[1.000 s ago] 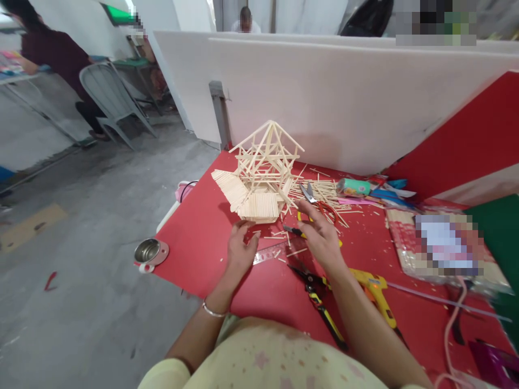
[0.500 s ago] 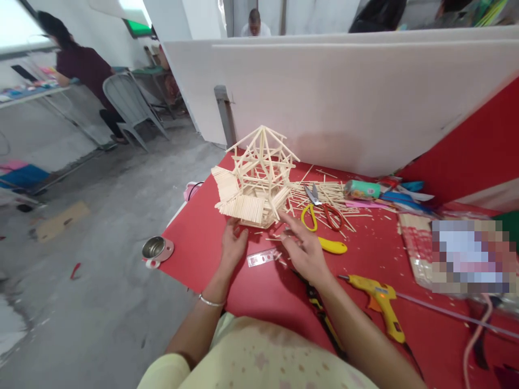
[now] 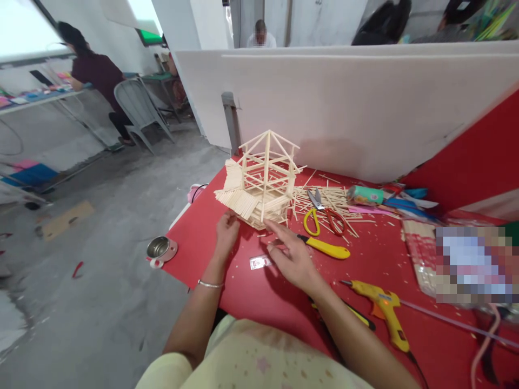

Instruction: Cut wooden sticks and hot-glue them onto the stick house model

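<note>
A model pavilion (image 3: 266, 173) of pale wooden sticks stands upright on the red table, with an open frame, a peaked roof skeleton and slatted panels on its left side. My left hand (image 3: 227, 233) is closed at the model's lower left edge, thumb and fingers pinching under the slatted panel (image 3: 238, 202). At the front corner of the base, my right hand (image 3: 292, 256) has its fingers stretched out, the index fingertip at the foot of a post. Whether that fingertip presses on the wood I cannot tell. A clear ruler (image 3: 258, 262) lies partly under my right hand.
Right of the model are loose sticks (image 3: 332, 197), scissors (image 3: 318, 208) and a yellow-handled cutter (image 3: 330, 248). A yellow glue gun (image 3: 379, 302) lies farther right, near bagged sticks (image 3: 419, 254). A metal cup (image 3: 161, 249) sits at the left edge. A white board (image 3: 324, 102) stands behind.
The model has turned, its slatted panels swinging left and back, a corner post now facing me. My left hand has shifted left with its edge; my right hand has moved slightly left.
</note>
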The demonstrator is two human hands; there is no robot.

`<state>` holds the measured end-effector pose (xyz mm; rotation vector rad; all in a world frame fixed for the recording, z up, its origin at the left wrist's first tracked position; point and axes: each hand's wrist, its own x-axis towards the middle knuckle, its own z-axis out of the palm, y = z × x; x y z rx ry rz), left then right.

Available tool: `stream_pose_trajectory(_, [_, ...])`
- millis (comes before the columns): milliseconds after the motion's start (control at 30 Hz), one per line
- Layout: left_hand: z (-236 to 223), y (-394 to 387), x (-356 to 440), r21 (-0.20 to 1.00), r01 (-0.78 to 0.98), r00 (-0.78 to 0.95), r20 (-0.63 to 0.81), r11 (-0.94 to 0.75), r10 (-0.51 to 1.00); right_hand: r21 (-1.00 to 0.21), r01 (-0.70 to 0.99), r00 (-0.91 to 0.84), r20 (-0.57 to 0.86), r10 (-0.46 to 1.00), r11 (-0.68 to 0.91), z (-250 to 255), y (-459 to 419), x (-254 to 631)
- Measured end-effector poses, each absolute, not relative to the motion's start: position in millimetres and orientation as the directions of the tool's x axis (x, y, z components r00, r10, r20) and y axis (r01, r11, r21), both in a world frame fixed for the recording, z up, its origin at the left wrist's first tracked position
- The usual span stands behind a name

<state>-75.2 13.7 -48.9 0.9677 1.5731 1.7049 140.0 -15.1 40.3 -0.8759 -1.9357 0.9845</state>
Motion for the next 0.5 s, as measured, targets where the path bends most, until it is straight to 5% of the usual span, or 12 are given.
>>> stream_pose_trajectory(167, [-56.5,-4.3,-83.3,0.931,0.36,-0.568,0.267,-0.056,0.778,-0.897,0.272,-0.455,0.198,0.868,0.348,34.1,-32.7,165.5])
stream_pose_trajectory(500, [-47.7,-32.4,-51.3,0.942,0.333,-0.584,0.236,-0.036,0.777,-0.913,0.364,-0.392,0.031,0.92,0.186,16.7,-79.0,210.6])
